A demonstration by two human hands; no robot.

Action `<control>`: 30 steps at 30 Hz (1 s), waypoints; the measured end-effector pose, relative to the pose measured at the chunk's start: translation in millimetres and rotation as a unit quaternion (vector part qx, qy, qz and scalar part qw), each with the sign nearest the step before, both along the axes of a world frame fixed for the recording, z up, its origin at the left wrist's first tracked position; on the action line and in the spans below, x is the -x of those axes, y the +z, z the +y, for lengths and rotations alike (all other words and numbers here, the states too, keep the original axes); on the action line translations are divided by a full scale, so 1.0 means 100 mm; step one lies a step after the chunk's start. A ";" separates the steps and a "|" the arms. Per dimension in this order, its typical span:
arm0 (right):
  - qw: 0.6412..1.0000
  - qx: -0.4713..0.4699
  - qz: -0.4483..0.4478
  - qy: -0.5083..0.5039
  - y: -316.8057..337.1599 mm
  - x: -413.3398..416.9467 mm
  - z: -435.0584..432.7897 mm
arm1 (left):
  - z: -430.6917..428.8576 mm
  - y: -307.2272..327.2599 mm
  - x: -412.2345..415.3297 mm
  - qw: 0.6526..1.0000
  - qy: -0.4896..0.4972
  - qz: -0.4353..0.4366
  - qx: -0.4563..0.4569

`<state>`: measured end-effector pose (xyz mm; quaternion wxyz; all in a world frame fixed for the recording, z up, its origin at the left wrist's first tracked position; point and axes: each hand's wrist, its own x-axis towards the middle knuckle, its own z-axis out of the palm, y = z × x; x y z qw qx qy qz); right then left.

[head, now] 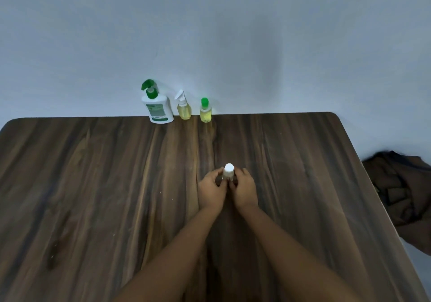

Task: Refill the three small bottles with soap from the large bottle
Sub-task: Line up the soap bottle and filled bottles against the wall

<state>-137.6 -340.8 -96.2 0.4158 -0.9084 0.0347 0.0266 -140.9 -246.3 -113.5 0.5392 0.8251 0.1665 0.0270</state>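
Observation:
A small clear bottle with a white cap (228, 172) stands upright in the middle of the wooden table (93, 185). My left hand (212, 189) and my right hand (245, 189) both grip its body from either side. At the table's far edge, against the wall, stands the large white soap bottle with a green pump (156, 106). Right of it is a small spray bottle with a white trigger (184, 107), holding yellow liquid. Further right is a small bottle with a green cap (205, 111), also yellow inside.
A pale wall (233, 45) rises directly behind the table. Dark brown cloth (403, 189) lies off the table's right edge.

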 end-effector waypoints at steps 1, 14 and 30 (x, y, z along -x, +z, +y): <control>1.000 0.003 -0.008 -0.004 -0.02 -0.19 0.03 | 0.02 -0.02 -0.19 1.000 0.001 -0.005 0.002; 0.996 0.019 -0.071 -0.048 -0.26 -1.89 0.26 | 0.18 -0.23 -1.79 0.995 -0.009 -0.085 0.042; 0.990 0.043 -0.104 -0.086 -0.50 -2.24 0.25 | 0.09 -0.39 -2.04 0.991 -0.046 -0.118 -0.038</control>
